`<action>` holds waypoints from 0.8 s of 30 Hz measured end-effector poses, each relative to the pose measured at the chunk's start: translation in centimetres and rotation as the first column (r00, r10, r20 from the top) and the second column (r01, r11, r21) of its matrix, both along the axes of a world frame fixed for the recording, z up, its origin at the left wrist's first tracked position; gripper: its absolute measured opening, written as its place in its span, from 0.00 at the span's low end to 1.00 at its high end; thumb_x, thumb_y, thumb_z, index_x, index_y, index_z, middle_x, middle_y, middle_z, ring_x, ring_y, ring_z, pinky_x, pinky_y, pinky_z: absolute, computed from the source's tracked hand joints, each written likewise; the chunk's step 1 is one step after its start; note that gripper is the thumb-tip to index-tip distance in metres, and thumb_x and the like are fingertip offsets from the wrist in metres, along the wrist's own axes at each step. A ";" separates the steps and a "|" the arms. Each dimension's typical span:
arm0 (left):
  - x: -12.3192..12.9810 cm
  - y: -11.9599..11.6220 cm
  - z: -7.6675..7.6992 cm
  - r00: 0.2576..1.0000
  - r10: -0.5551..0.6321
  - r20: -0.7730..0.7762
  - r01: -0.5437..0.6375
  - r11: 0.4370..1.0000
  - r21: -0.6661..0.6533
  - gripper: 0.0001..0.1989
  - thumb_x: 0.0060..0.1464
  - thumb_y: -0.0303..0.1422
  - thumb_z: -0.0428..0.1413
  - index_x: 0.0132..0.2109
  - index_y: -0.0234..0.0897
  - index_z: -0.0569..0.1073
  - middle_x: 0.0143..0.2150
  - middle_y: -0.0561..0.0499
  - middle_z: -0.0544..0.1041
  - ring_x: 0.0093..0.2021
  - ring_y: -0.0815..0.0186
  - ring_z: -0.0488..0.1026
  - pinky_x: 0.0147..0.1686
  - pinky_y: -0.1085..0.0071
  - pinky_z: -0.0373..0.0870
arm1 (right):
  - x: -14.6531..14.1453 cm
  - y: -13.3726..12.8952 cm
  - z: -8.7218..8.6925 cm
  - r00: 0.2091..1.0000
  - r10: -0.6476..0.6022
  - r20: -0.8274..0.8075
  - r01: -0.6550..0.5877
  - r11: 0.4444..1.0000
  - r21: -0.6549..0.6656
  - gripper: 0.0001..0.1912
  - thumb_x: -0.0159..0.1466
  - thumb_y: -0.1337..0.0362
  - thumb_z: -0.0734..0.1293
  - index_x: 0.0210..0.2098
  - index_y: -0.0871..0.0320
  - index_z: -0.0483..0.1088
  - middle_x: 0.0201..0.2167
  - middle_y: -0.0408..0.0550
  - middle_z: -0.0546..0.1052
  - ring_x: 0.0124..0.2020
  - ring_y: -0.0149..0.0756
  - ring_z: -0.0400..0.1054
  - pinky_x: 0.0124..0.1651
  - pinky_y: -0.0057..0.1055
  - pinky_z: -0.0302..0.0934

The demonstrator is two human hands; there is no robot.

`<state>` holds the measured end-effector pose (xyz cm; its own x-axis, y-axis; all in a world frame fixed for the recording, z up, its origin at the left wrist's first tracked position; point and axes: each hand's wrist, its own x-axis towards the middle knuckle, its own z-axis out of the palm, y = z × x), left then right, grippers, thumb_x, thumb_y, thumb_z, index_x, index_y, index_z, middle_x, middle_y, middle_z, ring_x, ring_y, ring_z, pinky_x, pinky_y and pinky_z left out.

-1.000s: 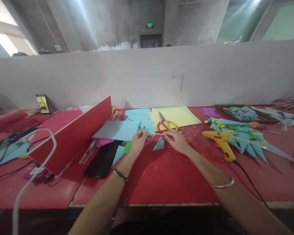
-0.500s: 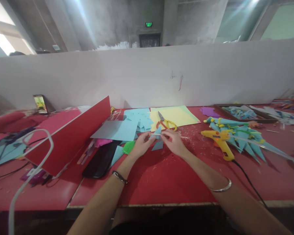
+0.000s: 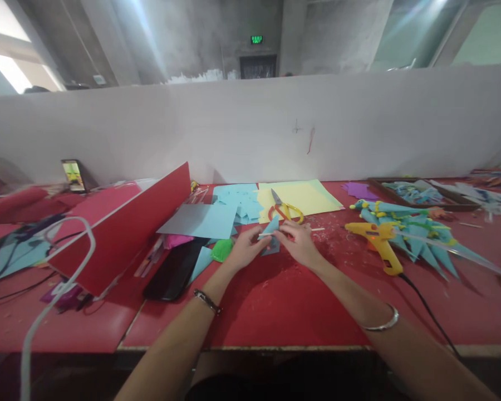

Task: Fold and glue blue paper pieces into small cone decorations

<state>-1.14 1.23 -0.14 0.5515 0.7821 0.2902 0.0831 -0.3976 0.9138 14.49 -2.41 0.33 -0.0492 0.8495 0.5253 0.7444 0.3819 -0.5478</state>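
Between the fingertips of both hands is a small pointed piece of light blue paper [image 3: 270, 226], its tip up and a pale edge along its lower side. My left hand [image 3: 246, 249] pinches it from the left. The fingers of my right hand [image 3: 299, 243] are closed at its right side, partly hiding it. Just below, a second blue paper piece [image 3: 272, 248] lies on the red table. Scissors [image 3: 286, 212] with yellow and orange handles rest behind my hands on a pale yellow sheet [image 3: 317, 195]. A thin white stick [image 3: 318, 229] lies beside my right hand.
To the right are a yellow glue gun [image 3: 376, 236] with a cord and blue paper cones [image 3: 426, 245]. On the left stand a red board [image 3: 142, 228], a black phone [image 3: 173, 275], a green lump [image 3: 221, 250] and blue sheets [image 3: 200, 220]. A white partition [image 3: 242, 133] stands behind.
The blue paper piece in my fingers has turned and now leans with its tip up to the right. My right hand covers less of it. The view has shifted slightly.
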 end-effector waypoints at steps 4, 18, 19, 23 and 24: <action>0.0 -0.3 0.2 0.994 0.047 -0.098 -0.032 0.989 0.143 0.14 0.50 0.41 0.51 0.27 0.33 0.67 0.22 0.55 0.68 0.24 0.72 0.64 0.26 0.76 0.61 | 0.0 -0.1 0.1 0.998 0.027 0.054 -0.027 1.000 -0.006 0.13 0.61 0.62 0.58 0.24 0.58 0.67 0.27 0.43 0.71 0.34 0.33 0.63 0.39 0.34 0.43; -0.2 -0.3 0.5 0.959 0.202 -0.198 -0.121 0.925 0.360 0.18 0.55 0.42 0.43 0.25 0.35 0.66 0.19 0.54 0.65 0.22 0.71 0.60 0.22 0.75 0.54 | 0.7 0.7 -0.6 0.971 0.233 -0.047 -0.233 0.972 0.011 0.11 0.61 0.60 0.59 0.31 0.56 0.72 0.30 0.46 0.75 0.31 0.33 0.66 0.34 0.30 0.54; -0.2 -0.3 0.6 0.953 0.218 -0.210 -0.122 0.910 0.395 0.18 0.55 0.41 0.43 0.26 0.35 0.67 0.19 0.54 0.65 0.22 0.71 0.60 0.22 0.75 0.53 | 0.6 0.6 -0.6 0.976 0.215 -0.035 -0.214 0.977 0.015 0.11 0.61 0.61 0.59 0.31 0.56 0.72 0.29 0.45 0.75 0.31 0.33 0.66 0.34 0.30 0.54; -0.4 -0.3 0.6 0.933 0.242 -0.265 -0.113 0.899 0.422 0.19 0.56 0.40 0.42 0.26 0.35 0.69 0.16 0.55 0.62 0.20 0.70 0.58 0.22 0.74 0.50 | 0.2 0.1 -0.3 0.995 0.089 0.052 -0.090 0.996 0.024 0.11 0.61 0.61 0.60 0.28 0.56 0.71 0.27 0.44 0.74 0.30 0.33 0.65 0.38 0.33 0.50; -0.4 -0.3 0.6 0.929 0.245 -0.277 -0.111 0.899 0.424 0.19 0.56 0.40 0.42 0.26 0.35 0.70 0.16 0.55 0.61 0.19 0.70 0.58 0.22 0.74 0.49 | 0.2 0.0 -0.2 0.995 0.073 0.068 -0.075 0.997 0.024 0.11 0.61 0.61 0.60 0.28 0.57 0.71 0.27 0.44 0.73 0.30 0.33 0.65 0.39 0.33 0.49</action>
